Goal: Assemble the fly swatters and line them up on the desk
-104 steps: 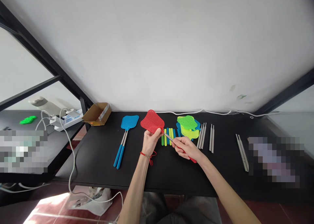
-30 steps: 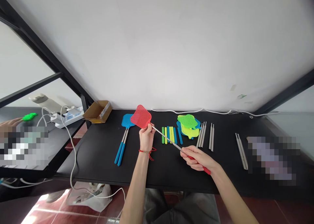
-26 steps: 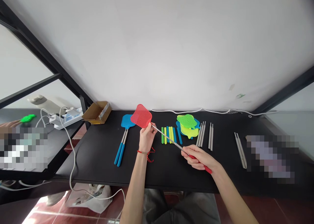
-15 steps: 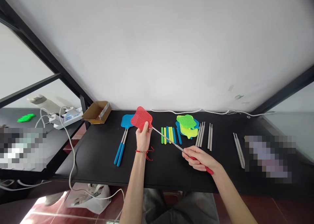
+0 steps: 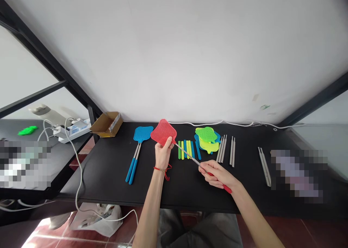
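Note:
A red fly swatter (image 5: 164,131) with a metal shaft is held across the table between both hands. My left hand (image 5: 163,154) grips the lower part of its mesh head, thumb on top. My right hand (image 5: 216,173) is wrapped round the red handle, near where the shaft enters it. To the left lie assembled blue fly swatters (image 5: 143,133) with blue handles. Beyond my right hand is a pile of loose swatter heads (image 5: 207,135) in green, yellow and blue. Several coloured handles (image 5: 188,149) lie in a row behind the shaft.
Metal rods (image 5: 233,151) lie right of the heads, with another group of rods (image 5: 264,167) further right. An open cardboard box (image 5: 106,125) stands at the back left, near a power strip (image 5: 78,129). A white cable (image 5: 80,168) hangs over the black table's (image 5: 106,175) left end.
My left hand and the swatter head have moved right, uncovering more of the blue swatter head. My right hand has shifted slightly left, so the hands are closer together and the visible shaft is shorter.

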Demonstrator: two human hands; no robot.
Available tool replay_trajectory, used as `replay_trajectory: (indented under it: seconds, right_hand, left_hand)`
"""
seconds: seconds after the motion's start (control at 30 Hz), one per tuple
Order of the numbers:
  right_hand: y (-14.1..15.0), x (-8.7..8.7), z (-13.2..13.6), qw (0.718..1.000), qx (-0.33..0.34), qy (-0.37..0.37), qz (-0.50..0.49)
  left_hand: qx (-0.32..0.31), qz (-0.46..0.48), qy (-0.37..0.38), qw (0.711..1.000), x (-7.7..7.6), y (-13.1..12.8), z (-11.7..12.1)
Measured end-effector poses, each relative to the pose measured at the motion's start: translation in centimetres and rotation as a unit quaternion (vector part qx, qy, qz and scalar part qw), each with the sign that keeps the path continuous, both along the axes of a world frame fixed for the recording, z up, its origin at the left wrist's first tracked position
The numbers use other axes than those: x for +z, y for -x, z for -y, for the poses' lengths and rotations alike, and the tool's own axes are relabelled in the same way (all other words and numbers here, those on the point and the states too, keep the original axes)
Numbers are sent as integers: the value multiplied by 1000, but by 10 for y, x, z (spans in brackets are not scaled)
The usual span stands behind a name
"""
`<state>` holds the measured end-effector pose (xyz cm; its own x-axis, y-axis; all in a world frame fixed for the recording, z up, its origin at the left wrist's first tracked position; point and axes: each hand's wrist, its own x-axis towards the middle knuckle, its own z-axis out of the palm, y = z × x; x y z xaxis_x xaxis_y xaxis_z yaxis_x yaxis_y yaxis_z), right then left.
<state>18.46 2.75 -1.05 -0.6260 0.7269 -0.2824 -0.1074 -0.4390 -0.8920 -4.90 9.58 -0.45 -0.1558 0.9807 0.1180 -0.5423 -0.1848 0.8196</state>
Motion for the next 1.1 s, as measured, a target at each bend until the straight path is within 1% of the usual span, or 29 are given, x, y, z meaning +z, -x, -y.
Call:
replay_trajectory:
  seconds: [0.17,0.27,0.4,0.8,0.97,1.03,1.1]
  right_hand:
    - [15,5,-7,999,-24,-20,-17]
    - [22,5,-9,998,-36,-36,-32]
    - [24,3,-7,997,-49,-44,-43]
    - [22,-2,-5,997,-63,-35,-41]
    - [22,-5,-4,996,-69,-37,-39]
    - [25,-5,-4,995,-78,-39,-38]
    - [28,-4,-5,993,-102,-52,-35]
  left_hand:
    - [-63,-78,10,995,0,-16,9]
    - [-83,-93,8,992,-2,-24,13]
    - [-109,-99,0,989,-1,-28,15]
    - [-97,-154,-2,983,-4,-28,17]
    - [-114,-141,2,983,-4,-32,16]
    - [-123,-111,11,986,-2,-32,14]
    - [-131,-75,26,988,1,-31,14]
